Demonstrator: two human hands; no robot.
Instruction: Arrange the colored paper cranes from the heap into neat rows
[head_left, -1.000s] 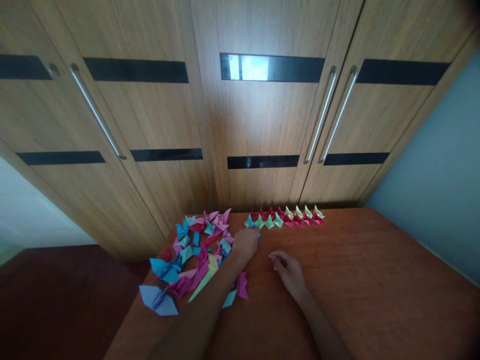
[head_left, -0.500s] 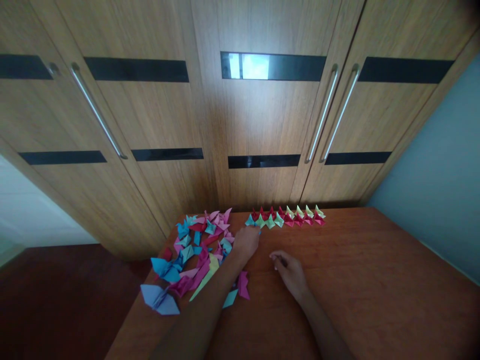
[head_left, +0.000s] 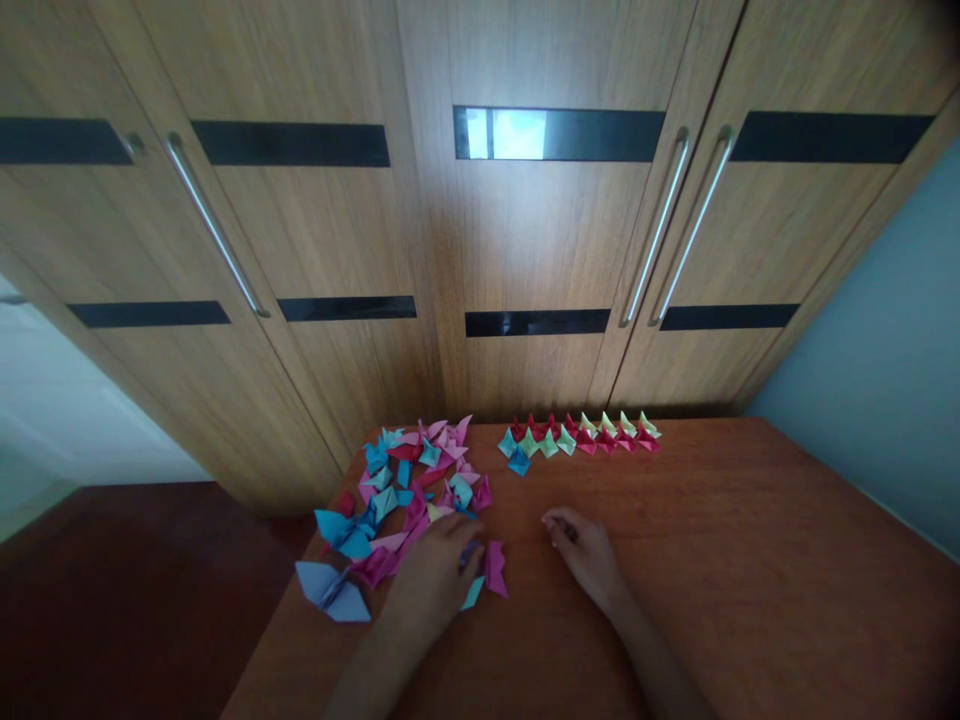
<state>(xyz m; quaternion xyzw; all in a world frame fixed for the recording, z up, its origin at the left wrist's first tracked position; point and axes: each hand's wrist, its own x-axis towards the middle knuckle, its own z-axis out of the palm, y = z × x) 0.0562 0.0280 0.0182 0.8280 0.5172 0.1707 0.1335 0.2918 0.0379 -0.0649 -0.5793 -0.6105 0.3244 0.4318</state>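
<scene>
Left hand (head_left: 439, 575) sits palm-down at the near edge of the loose pile of folded paper pieces (head_left: 405, 490), fingers spread over the pile's near-right fringe, touching a pink piece (head_left: 495, 567) and a light blue piece (head_left: 472, 594) next to it; can't tell if any piece is actually pinched under the fingers. Right hand (head_left: 585, 550) rests on the tabletop (head_left: 750, 580) just right of that, fingers curled loosely together, seemingly holding nothing, though the fingertips are too small to be sure. The pile lies toward the left edge of the tabletop, directly ahead and left of the left hand, so the left hand is the nearer one. A row of folded pieces (head_left: 581, 438) runs along the far edge, long axis left to right, well apart from both hands; one blue piece (head_left: 518, 461) sits just in front of the row's left end. Bare wood between the right hand and the row, nothing blocking. A larger lilac piece (head_left: 330, 592) hangs at the left edge. Wardrobe doors (head_left: 525, 250) rise behind the far edge.
</scene>
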